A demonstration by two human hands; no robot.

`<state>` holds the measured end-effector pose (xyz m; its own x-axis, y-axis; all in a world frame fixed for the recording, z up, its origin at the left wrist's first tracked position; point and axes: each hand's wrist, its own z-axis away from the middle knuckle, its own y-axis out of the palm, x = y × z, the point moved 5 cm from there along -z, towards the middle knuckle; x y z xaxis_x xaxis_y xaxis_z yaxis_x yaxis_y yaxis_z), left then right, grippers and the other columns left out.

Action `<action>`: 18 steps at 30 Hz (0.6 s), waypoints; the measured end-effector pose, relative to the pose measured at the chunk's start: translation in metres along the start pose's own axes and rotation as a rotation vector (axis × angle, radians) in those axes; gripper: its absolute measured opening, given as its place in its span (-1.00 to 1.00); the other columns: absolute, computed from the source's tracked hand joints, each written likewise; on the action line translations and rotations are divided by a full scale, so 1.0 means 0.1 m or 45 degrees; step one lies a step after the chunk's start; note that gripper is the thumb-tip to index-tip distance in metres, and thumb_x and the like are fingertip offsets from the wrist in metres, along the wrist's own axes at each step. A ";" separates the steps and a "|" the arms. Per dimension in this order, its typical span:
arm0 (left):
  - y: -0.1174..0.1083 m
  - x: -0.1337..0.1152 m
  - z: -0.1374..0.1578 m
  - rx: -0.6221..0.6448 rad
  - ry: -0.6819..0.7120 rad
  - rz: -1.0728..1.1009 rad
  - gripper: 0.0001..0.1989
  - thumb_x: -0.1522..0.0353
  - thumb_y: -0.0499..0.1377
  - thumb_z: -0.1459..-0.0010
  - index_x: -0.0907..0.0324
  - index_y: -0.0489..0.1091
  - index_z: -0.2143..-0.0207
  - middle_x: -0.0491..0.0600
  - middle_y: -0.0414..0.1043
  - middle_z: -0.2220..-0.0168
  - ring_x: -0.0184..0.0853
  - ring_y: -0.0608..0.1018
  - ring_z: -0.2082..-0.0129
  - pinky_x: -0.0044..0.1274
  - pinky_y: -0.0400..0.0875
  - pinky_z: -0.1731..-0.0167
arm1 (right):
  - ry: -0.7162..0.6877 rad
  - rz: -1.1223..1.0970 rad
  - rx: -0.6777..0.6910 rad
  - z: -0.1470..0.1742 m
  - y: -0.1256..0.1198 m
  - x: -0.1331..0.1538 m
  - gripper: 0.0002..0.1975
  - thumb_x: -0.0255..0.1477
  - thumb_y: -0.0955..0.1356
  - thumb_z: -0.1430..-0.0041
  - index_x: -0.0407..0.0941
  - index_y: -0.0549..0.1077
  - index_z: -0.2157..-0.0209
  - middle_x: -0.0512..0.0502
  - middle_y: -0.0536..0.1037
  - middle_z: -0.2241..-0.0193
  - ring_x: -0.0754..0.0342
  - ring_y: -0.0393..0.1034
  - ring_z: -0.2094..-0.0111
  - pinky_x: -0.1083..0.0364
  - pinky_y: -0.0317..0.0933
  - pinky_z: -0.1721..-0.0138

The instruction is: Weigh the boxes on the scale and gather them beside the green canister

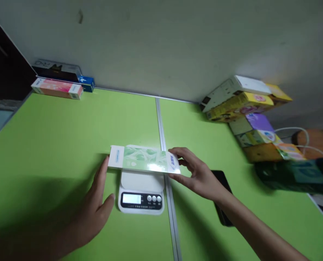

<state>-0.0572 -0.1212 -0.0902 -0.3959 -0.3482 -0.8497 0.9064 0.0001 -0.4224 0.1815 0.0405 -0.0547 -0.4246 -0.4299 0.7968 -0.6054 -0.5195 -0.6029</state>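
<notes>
A long, flat green-and-white carton point(145, 159) lies level across the upper part of a white digital kitchen scale point(142, 181). I cannot tell whether it rests on the weighing plate or is held just over it. My right hand point(191, 172) grips the carton's right end between thumb and fingers. Beside the left end is my left hand point(97, 206), open, thumb apart from the fingers, a fingertip at or very near the carton's corner. The scale's display point(131, 198) is lit, but its reading is washed out. Three round buttons point(154, 198) sit to its right.
A black phone point(222, 195) lies partly behind my right forearm. Several cartons, including a yellow box point(240, 105), stand at right near a dark green bottle point(294, 175). A pink-and-white box point(58, 88) and blue box point(87, 83) lie at back left. A metal strip point(172, 217) divides the green table.
</notes>
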 end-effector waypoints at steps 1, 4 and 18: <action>0.03 0.01 -0.02 0.000 0.001 -0.010 -0.26 0.36 -0.04 -0.25 -0.07 -0.34 -0.38 -0.15 -0.33 -0.43 -0.10 -0.14 -0.40 -0.10 -0.17 -0.32 | -0.007 0.004 -0.005 0.03 0.02 -0.04 -0.54 -0.34 0.41 -0.13 0.00 0.31 -0.06 -0.20 0.39 0.04 -0.12 0.37 0.02 -0.09 0.43 0.11; 0.07 0.01 -0.06 0.011 0.029 -0.022 -0.25 0.40 -0.04 -0.20 0.11 -0.29 -0.39 -0.02 -0.28 -0.43 -0.13 -0.13 -0.40 -0.15 -0.23 -0.33 | -0.003 0.023 0.005 0.08 0.08 -0.14 -0.50 -0.34 0.40 -0.13 0.00 0.26 -0.11 -0.22 0.36 0.01 -0.11 0.38 0.07 -0.12 0.44 0.13; -0.57 -0.40 -0.21 -0.161 -0.076 -0.421 -0.19 0.25 0.09 -0.17 -0.07 -0.27 -0.38 -0.05 -0.34 -0.44 0.08 -0.07 -0.38 0.01 0.18 -0.18 | 0.120 -0.029 -0.091 0.43 -0.21 -0.21 -0.50 -0.24 0.38 -0.15 -0.04 0.28 -0.10 -0.20 0.39 0.06 0.02 0.44 0.24 -0.10 0.43 0.11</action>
<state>-0.0956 -0.0877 -0.0385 -0.6522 -0.4029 -0.6421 0.7037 -0.0067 -0.7105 0.2318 0.0281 -0.0604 -0.4699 -0.3455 0.8123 -0.6607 -0.4726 -0.5832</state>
